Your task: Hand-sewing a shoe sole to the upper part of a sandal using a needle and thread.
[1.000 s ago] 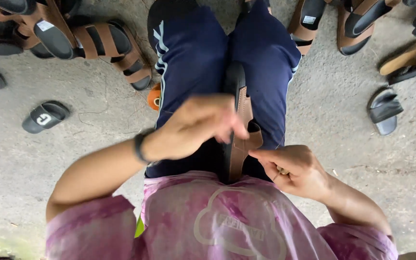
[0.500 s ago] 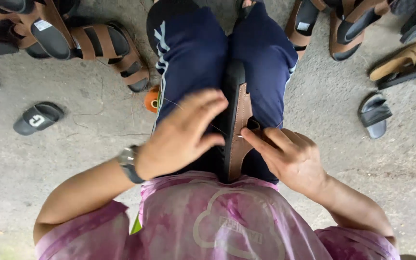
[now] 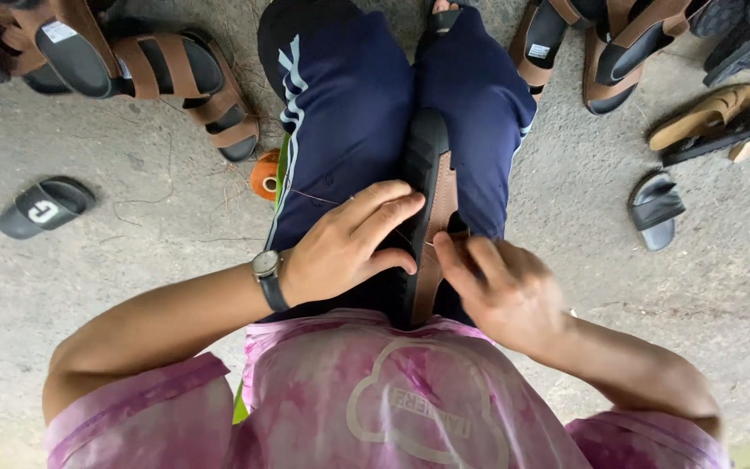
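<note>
Far L: brown strap sandals w/ black soles (image 3: 180, 74) piled on the concrete floor (image 3: 132, 226); one sole carries a small pale rectangular sticker label (image 3: 64, 32). Nearer, L edge: lone black slide (image 3: 45, 206) w/ a white mark on its band. Just L of the knee: small orange spool (image 3: 264, 174), round, lying on floor beside a green strip.

Centre: person seated, navy trousers (image 3: 349, 113) w/ pale side stripes, pink tie-dye shirt w/ pale cloud-outline print. Black-soled sandal w/ brown strap (image 3: 431, 195) stands on edge in the lap, wedged btwn thighs, toe pointing far.

Left hand (image 3: 345, 247), watch at wrist: fingers laid flat across the sole edge, pressing it steady, not curled round it. Right hand (image 3: 501, 287): fingertips pinched at the brown strap where it meets the sole; whether anything small is held there, can't tell.

Step, as I judge: working the strap-to-sole join, mid-way. Next move prob. needs L hand firm on sole while R pulls or presses at the join, w/o letting the sandal tip.

R: more brown/black sandals (image 3: 618, 52), one w/ a small white tag (image 3: 538, 52) inside; tan flat sandals (image 3: 705, 113); small black slide (image 3: 655, 208).
</note>
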